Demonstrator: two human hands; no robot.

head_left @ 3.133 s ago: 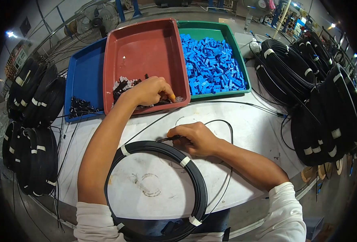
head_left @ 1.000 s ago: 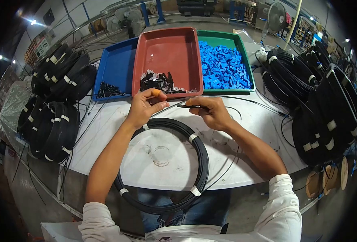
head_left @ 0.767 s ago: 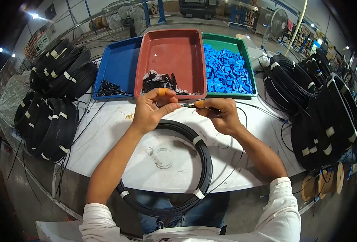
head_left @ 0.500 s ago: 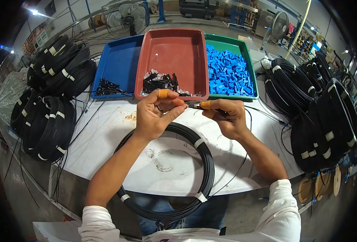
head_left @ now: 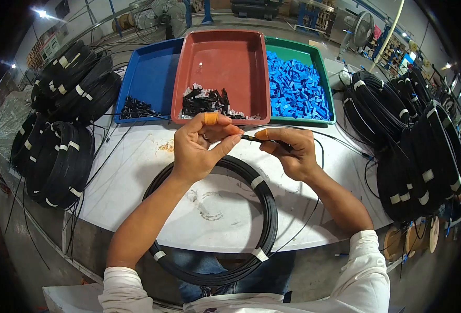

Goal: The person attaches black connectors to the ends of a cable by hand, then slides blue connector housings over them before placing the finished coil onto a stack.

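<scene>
Both of my hands meet above the white table, just in front of the red tray (head_left: pixel 225 57). My right hand (head_left: pixel 291 151) is closed round a black connector (head_left: pixel 251 138) on a cable end, which points left. Thumb and fingertips of my left hand (head_left: pixel 199 148) pinch at the connector's tip; whatever small part they hold is hidden. Orange tape wraps a finger on each hand. Below them a coil of black cable (head_left: pixel 268 208), bound with white tape, lies over the table's front edge.
A blue tray (head_left: pixel 149 62) with small black parts stands left of the red one, and a green tray (head_left: pixel 325 78) with blue clips right. Cable coils (head_left: pixel 61 156) are heaped at left, more coils (head_left: pixel 418 167) at right. Fans stand behind.
The view has shifted slightly, so the trays appear a little higher. My hands remain together at the connector, with only slight finger movement.
</scene>
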